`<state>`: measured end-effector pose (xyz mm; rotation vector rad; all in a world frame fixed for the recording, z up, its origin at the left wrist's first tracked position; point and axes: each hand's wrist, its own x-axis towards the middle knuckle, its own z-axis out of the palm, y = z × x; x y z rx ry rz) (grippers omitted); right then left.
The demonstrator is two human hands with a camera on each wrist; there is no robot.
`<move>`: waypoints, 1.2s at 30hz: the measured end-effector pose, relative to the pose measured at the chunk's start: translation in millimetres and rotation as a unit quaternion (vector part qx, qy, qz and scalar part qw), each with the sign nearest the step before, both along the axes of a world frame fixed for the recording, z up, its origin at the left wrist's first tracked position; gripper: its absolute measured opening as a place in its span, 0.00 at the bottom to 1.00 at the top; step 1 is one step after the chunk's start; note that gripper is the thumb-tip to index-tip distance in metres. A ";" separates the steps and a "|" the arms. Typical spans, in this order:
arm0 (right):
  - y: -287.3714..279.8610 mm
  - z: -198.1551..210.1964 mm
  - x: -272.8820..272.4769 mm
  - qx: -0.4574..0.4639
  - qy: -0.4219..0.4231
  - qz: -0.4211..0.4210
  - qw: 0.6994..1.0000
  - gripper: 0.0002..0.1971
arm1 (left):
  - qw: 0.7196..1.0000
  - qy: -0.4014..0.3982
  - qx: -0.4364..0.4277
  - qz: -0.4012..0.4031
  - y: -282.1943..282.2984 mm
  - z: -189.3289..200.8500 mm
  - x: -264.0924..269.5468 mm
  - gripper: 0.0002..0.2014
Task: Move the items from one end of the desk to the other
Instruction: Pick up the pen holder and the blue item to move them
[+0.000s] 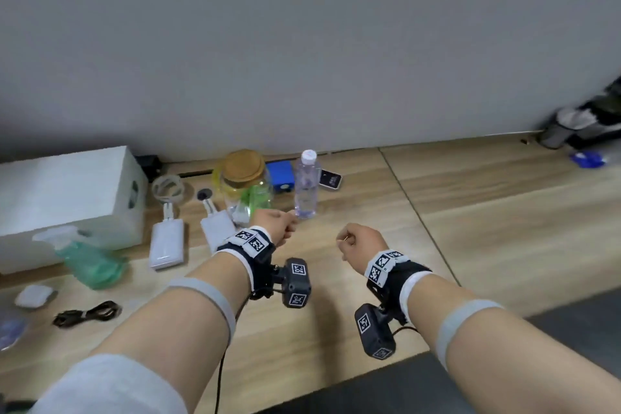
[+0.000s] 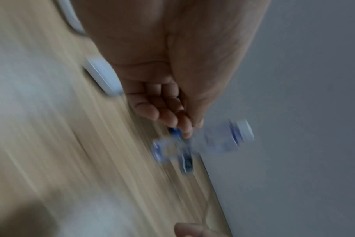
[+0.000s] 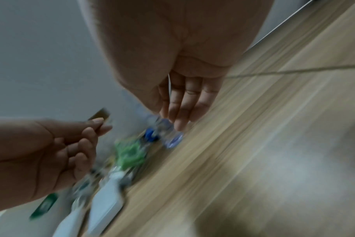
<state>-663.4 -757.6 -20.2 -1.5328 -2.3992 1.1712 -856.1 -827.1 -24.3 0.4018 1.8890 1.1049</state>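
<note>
Clear plastic water bottle [image 1: 305, 185], white-capped, stands upright on the desk [image 1: 470, 198].

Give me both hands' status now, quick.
Left hand: fingers loosely curled, holding nothing, near the clear plastic water bottle.
Right hand: fingers loosely curled, holding nothing, above the wooden desk.

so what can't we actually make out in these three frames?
- Left hand, head view: fingers curl away from camera; the wrist views are too blurred to show if it holds anything.
- Right hand: same. A thin pale line runs along its fingers; unclear what.
- Clear plastic water bottle: smeared in both wrist views, label unreadable.
- Round bluish object: cut by the left edge, head view.
- Dark clutter far right: blurred.
</note>
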 end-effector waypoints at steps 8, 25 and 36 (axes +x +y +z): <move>122.6 37.4 283.1 0.040 0.030 -0.189 0.981 0.05 | 0.976 0.115 0.072 -0.169 176.6 46.4 256.6 0.24; 298.7 39.1 544.7 0.038 0.015 -0.348 0.937 0.08 | 0.958 0.035 0.093 -0.269 418.8 44.3 503.2 0.24; 455.9 2.6 612.0 0.012 -0.054 -0.295 0.954 0.08 | 0.970 0.002 0.079 -0.231 562.9 10.2 570.2 0.20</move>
